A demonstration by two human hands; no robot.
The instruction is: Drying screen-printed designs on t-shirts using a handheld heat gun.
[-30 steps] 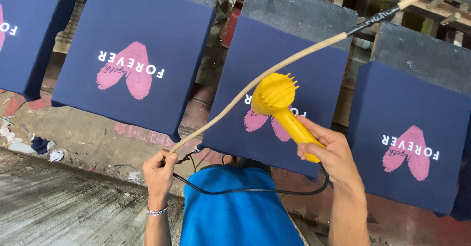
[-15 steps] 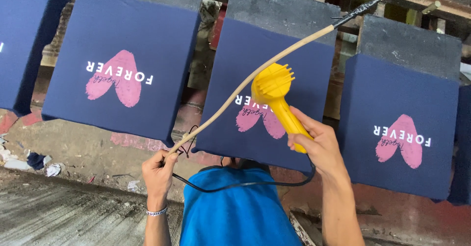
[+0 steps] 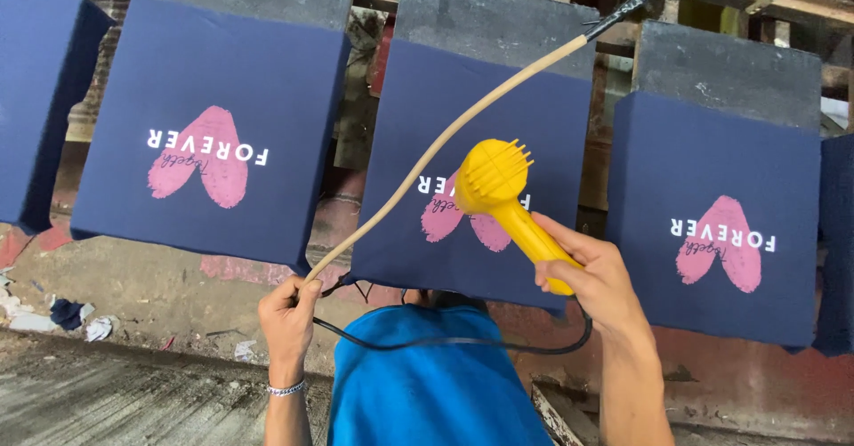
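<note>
Hands work in front of a row of dark navy fabric pieces stretched over flat boards. The right hand (image 3: 598,277) is closed around the handle of a yellow heat gun (image 3: 507,199), fingers wrapped round the lower part of the grip, thumb along its top. The gun tilts up and to the left, its ribbed round nozzle facing the middle fabric panel (image 3: 471,126) and sitting right over the pink heart print (image 3: 449,215) with white lettering on that panel. How close the nozzle comes to the cloth cannot be told.

The left hand (image 3: 289,313) is closed in a fist around the lower end of a pale tan cord (image 3: 445,139), which rises in a long curve to the upper right, crossing the middle panel, and turns to a black taped section (image 3: 627,10) near the top edge. A silver bracelet (image 3: 286,389) circles the left wrist. A thin black cable (image 3: 445,341) sags in a loop between the two hands, running from below the left fist to under the right palm, just above the person's blue shirt (image 3: 427,384).

To the left hangs another navy panel (image 3: 213,81) with the same heart print, and to the right a third one (image 3: 712,161). Scraps of litter (image 3: 76,315) lie on the dirty ground at the far left.
</note>
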